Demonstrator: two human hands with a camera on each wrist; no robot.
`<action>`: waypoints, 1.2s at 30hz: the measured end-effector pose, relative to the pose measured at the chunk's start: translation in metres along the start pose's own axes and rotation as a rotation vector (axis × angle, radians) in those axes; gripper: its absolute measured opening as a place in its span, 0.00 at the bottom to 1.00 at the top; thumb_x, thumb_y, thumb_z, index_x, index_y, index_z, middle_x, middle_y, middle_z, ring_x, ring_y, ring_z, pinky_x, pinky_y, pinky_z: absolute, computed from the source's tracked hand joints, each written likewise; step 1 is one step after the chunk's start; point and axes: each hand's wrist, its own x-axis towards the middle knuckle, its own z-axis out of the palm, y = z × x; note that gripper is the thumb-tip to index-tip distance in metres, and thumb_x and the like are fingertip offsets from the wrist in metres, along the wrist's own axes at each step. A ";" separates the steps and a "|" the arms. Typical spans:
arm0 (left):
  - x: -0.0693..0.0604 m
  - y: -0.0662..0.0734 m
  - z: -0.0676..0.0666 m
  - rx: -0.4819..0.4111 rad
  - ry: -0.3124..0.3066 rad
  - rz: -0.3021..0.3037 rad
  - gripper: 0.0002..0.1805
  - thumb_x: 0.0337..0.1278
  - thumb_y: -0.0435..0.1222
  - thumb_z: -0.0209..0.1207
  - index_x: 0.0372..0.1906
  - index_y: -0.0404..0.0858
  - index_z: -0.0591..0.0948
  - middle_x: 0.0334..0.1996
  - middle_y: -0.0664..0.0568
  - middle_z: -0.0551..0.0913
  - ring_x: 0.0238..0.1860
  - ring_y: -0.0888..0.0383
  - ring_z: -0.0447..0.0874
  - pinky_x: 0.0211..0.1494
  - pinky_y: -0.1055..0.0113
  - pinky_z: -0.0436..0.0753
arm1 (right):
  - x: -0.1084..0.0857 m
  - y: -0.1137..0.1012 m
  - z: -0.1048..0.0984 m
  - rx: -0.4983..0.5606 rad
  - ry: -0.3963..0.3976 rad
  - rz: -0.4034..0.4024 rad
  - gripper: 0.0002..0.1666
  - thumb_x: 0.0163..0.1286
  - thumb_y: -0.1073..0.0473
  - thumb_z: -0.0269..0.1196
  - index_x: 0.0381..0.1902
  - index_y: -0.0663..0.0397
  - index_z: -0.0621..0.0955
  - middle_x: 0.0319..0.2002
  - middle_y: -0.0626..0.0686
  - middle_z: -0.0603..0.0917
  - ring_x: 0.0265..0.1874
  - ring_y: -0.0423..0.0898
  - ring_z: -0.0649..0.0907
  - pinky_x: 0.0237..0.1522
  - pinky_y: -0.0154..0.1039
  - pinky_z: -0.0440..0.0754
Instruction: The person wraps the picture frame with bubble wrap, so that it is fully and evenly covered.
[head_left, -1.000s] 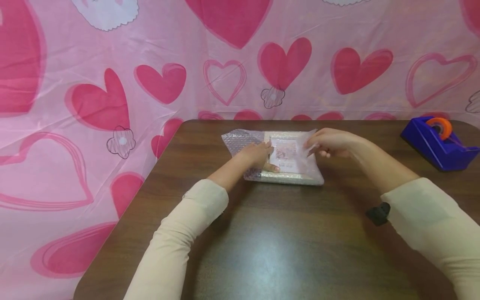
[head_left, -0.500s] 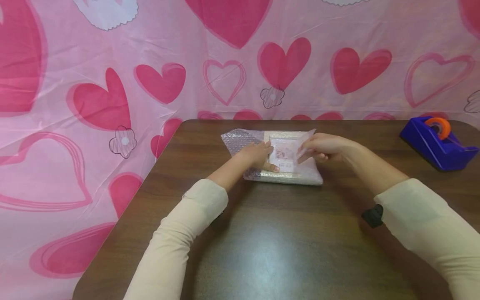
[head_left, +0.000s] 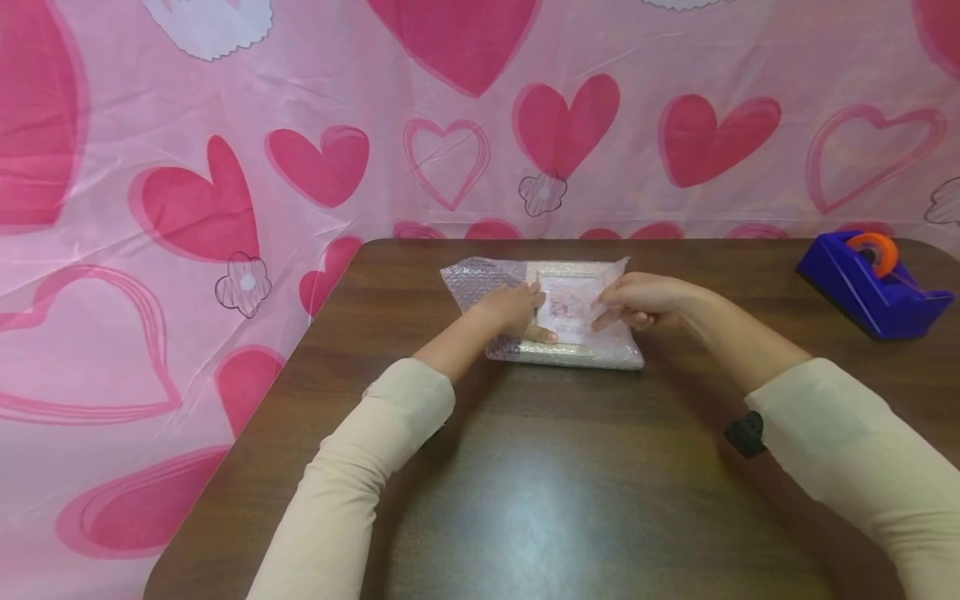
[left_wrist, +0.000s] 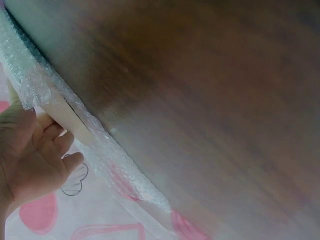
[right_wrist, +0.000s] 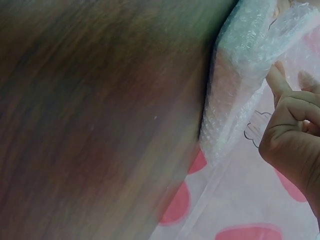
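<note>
A light-coloured picture frame (head_left: 557, 351) with a pale print inside lies flat near the table's far edge. Clear bubble wrap (head_left: 480, 279) lies under and around it, with a loose corner sticking out at the left. My left hand (head_left: 513, 310) rests on the wrapped frame's left part, fingers lying across it and thumb toward the near side. With thumb and fingers, my right hand (head_left: 637, 298) pinches the right flap of the wrap, folded over the print. In the right wrist view the thumb and a finger (right_wrist: 307, 80) stand at the raised wrap (right_wrist: 245, 50); their tips are partly veiled.
A blue tape dispenser (head_left: 870, 292) with an orange tape core (head_left: 876, 253) stands at the table's far right. The brown wooden table (head_left: 525, 467) runs up to a pink cloth (head_left: 450, 108) with hearts behind it.
My right hand has moved left and slightly down, bringing the bubble wrap flap further over the print. My left hand and the frame have stayed in place.
</note>
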 end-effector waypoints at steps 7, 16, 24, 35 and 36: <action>-0.002 0.001 -0.001 -0.011 0.007 0.004 0.47 0.52 0.66 0.47 0.70 0.40 0.57 0.71 0.45 0.49 0.70 0.49 0.46 0.70 0.54 0.48 | 0.000 0.003 -0.002 -0.041 0.011 0.031 0.25 0.72 0.55 0.48 0.54 0.73 0.69 0.46 0.63 0.81 0.08 0.31 0.61 0.11 0.25 0.57; 0.000 0.000 0.000 -0.003 0.019 0.008 0.47 0.53 0.66 0.47 0.70 0.40 0.58 0.71 0.45 0.50 0.70 0.49 0.47 0.70 0.53 0.49 | -0.005 0.010 -0.002 -0.320 0.048 -0.014 0.24 0.68 0.50 0.56 0.54 0.62 0.77 0.10 0.45 0.68 0.08 0.36 0.62 0.12 0.30 0.60; -0.001 -0.001 0.000 0.008 0.017 0.012 0.46 0.53 0.66 0.46 0.70 0.39 0.57 0.71 0.45 0.50 0.70 0.49 0.47 0.70 0.53 0.49 | -0.011 0.015 0.000 -0.559 0.017 -0.179 0.21 0.66 0.63 0.56 0.57 0.60 0.76 0.23 0.56 0.81 0.10 0.42 0.69 0.13 0.38 0.72; -0.002 -0.001 0.000 0.008 -0.006 0.015 0.43 0.60 0.60 0.47 0.72 0.39 0.53 0.72 0.47 0.45 0.71 0.50 0.42 0.70 0.54 0.47 | -0.017 0.019 0.006 -0.839 0.010 -0.337 0.18 0.65 0.64 0.57 0.54 0.54 0.80 0.33 0.57 0.83 0.22 0.39 0.71 0.28 0.36 0.73; -0.002 -0.001 0.000 0.007 -0.008 0.015 0.43 0.60 0.60 0.47 0.72 0.39 0.52 0.72 0.47 0.45 0.71 0.51 0.42 0.70 0.55 0.47 | -0.016 0.020 0.007 -0.856 0.023 -0.369 0.18 0.64 0.63 0.58 0.53 0.54 0.80 0.41 0.59 0.83 0.24 0.39 0.71 0.31 0.36 0.72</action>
